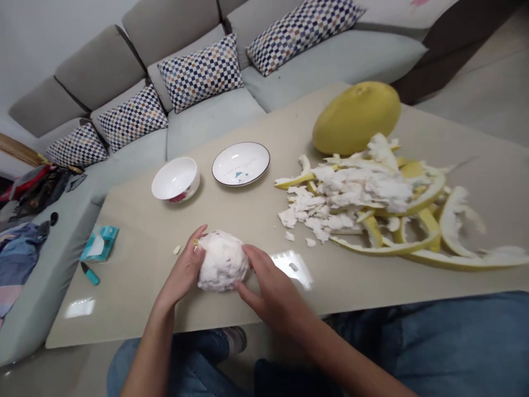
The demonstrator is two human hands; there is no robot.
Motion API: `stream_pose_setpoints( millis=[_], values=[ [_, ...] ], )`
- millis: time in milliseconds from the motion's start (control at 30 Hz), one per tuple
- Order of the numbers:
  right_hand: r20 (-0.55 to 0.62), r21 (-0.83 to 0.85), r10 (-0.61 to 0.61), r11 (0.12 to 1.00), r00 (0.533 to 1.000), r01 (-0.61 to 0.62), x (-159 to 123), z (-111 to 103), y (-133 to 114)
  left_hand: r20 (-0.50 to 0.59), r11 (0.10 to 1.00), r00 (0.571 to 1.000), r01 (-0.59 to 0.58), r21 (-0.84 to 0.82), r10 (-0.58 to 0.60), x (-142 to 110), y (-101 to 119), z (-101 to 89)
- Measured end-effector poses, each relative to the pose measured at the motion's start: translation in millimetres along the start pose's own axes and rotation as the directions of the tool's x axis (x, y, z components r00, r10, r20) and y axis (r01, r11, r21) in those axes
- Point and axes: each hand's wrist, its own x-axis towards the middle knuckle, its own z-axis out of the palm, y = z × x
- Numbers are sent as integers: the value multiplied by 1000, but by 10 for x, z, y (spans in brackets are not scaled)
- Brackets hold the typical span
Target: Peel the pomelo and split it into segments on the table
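A peeled pomelo [223, 262], still covered in white pith, is held between both hands just over the near part of the table. My left hand [185, 270] curves round its left side, with the fingers partly hidden behind the fruit. On the opposite side, my right hand [268, 281] presses the pomelo with thumb low and fingers higher up. To the right lies a heap of yellow peel strips [413, 251] with torn white pith [363, 190] on top. Behind that heap rests a whole unpeeled pomelo [355, 118].
A white bowl [176, 179] and a white oval plate [241, 164] stand farther back on the table [136, 286]. At the left are a teal tissue pack [100, 243] and a teal-handled, dark-tipped tool [90, 273]. A grey sofa [206, 124] with checkered cushions runs behind.
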Motion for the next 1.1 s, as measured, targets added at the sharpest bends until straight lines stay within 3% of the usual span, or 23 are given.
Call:
stream_pose_setpoints(
  millis=[67, 200, 400, 600, 733, 867, 967, 1100],
  values=[
    [49, -20, -23, 1000, 999, 24, 96, -103, 27, 24, 999, 1000, -2, -34, 2, -57, 4, -1],
    [141, -120, -6, 992, 990, 23, 326, -404, 10, 40, 998, 998, 49, 50, -51, -248, 4, -18],
    [404, -300, 58, 951, 913, 73, 655, -635, -342, -135, 989, 985, 123, 77, -112, -491, 20, 259],
    [575, -439, -11, 839, 818, 320, 889, -571, -731, -250, 999, 968, -27, -34, 18, -549, 21, 586],
    [657, -424, -163, 727, 736, 540, 954, -441, -834, -278, 997, 959, -71, -29, 60, -563, -23, 635],
    [701, -367, -246, 681, 670, 634, 999, -324, -878, -302, 996, 952, -72, -59, 50, -560, -25, 639],
    [684, -363, -262, 687, 681, 630, 1008, -273, -875, -371, 995, 926, -89, -46, 65, -521, -10, 662],
    [588, -382, -311, 707, 747, 595, 962, -209, -809, -443, 993, 892, -116, -22, 94, -469, -4, 712]
  ],
)
